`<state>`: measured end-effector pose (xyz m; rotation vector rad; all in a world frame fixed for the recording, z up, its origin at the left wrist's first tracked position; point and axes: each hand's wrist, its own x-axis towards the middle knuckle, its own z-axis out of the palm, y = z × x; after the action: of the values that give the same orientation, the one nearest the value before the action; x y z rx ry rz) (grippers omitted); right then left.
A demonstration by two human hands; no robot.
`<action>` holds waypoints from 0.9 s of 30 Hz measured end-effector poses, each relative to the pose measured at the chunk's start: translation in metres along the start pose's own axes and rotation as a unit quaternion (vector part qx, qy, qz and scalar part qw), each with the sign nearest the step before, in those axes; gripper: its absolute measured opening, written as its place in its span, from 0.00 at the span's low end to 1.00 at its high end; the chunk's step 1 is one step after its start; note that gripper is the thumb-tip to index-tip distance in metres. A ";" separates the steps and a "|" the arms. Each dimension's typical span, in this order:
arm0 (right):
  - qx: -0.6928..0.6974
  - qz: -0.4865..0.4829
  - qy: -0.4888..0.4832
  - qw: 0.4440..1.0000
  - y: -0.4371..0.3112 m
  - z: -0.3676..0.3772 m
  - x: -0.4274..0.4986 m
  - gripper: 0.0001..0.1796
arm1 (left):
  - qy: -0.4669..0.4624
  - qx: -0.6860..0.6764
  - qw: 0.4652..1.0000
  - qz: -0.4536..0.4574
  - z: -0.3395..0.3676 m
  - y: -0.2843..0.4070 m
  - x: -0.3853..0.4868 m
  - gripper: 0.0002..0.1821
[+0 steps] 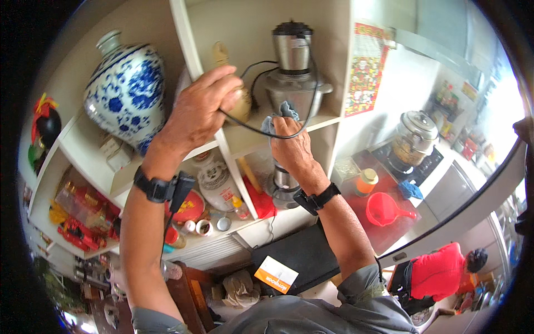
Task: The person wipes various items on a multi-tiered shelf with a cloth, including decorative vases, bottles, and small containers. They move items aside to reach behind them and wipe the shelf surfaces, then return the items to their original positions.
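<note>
My left hand is raised in front of the shelf unit, its fingers closed on a black power cord that loops down and across to the right. My right hand grips a grey-blue cloth just below the cord's loop, at the shelf edge. Behind it stands a steel food grinder with a black-topped motor unit. Whether the cloth touches the grinder cannot be told. A tan gourd-shaped object stands left of the grinder, partly hidden by my left hand.
A large blue-and-white porcelain vase stands at left. Below are a white ceramic jar, small jars and a red bag. At right, a red plastic ladle and a lidded pot sit on the counter. A person in red is at lower right.
</note>
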<state>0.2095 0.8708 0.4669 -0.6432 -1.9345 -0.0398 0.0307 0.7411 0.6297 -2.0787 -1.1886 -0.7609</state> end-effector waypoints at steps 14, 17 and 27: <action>0.096 -0.012 -0.198 0.975 -0.048 0.054 0.048 0.15 | 0.031 -0.048 0.998 0.013 0.003 -0.004 0.001 0.13; 0.087 -0.085 -0.238 0.964 -0.037 0.036 0.043 0.18 | 0.034 -0.049 0.998 0.011 0.002 -0.004 -0.001 0.12; 0.049 -0.088 -0.246 0.964 -0.044 0.039 0.055 0.12 | -0.001 -0.052 0.999 -0.006 -0.003 -0.002 -0.003 0.14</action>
<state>0.1403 0.8681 0.5072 -0.4374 -2.4531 0.1159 0.0275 0.7377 0.6299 -2.1590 -1.1868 -0.8424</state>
